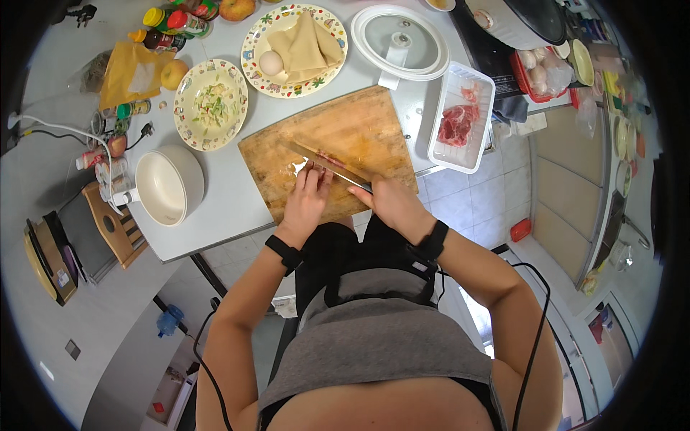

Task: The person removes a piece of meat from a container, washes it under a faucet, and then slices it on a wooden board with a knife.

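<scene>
My right hand [392, 198] grips the dark handle of a kitchen knife [329, 162], whose long blade points up and left over a wooden cutting board [366, 124]. Some red meat [330, 158] lies along the blade's far side. The fingertips of my left hand [310, 191] are at the blade's near side, bent down toward the board; whether they press on a piece of meat is hidden. More raw meat [458, 125] lies in a white plastic tray [435, 140] to the right of the board.
Left of the board stand a patterned plate [180, 116] of chopped scallion and a white pot [186, 183]. Beyond it are a patterned plate [250, 75] with an egg [270, 63] and folded dough sheets [304, 48], and a glass lid [380, 35]. The table's near edge [215, 245] is close.
</scene>
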Demonstrator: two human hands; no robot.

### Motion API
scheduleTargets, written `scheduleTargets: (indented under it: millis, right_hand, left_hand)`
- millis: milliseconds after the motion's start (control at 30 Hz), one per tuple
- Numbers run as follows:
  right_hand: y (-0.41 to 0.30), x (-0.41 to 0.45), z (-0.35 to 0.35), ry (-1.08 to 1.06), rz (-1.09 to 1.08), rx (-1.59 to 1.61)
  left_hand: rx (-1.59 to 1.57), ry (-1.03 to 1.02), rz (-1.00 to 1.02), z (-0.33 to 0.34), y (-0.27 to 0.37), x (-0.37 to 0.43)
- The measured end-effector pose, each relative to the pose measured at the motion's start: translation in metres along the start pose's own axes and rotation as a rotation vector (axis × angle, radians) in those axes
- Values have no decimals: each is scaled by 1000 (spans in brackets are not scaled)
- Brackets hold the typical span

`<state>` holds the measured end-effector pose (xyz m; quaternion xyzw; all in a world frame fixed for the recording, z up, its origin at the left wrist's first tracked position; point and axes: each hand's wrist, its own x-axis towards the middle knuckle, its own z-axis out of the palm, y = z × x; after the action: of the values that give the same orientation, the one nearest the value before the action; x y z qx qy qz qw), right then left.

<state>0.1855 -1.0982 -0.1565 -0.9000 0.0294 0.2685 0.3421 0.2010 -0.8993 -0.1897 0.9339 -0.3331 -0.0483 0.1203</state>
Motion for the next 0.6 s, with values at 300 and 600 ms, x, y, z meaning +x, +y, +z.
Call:
scheduleTargets:
  millis: [300, 600]
  right_hand:
    - [7, 5, 11, 2, -27, -82]
    - [6, 9, 3, -100, -5, 24]
  left_hand:
    - [-46, -27, -43, -4, 4, 0]
    - [-7, -43, -30, -4, 6, -1]
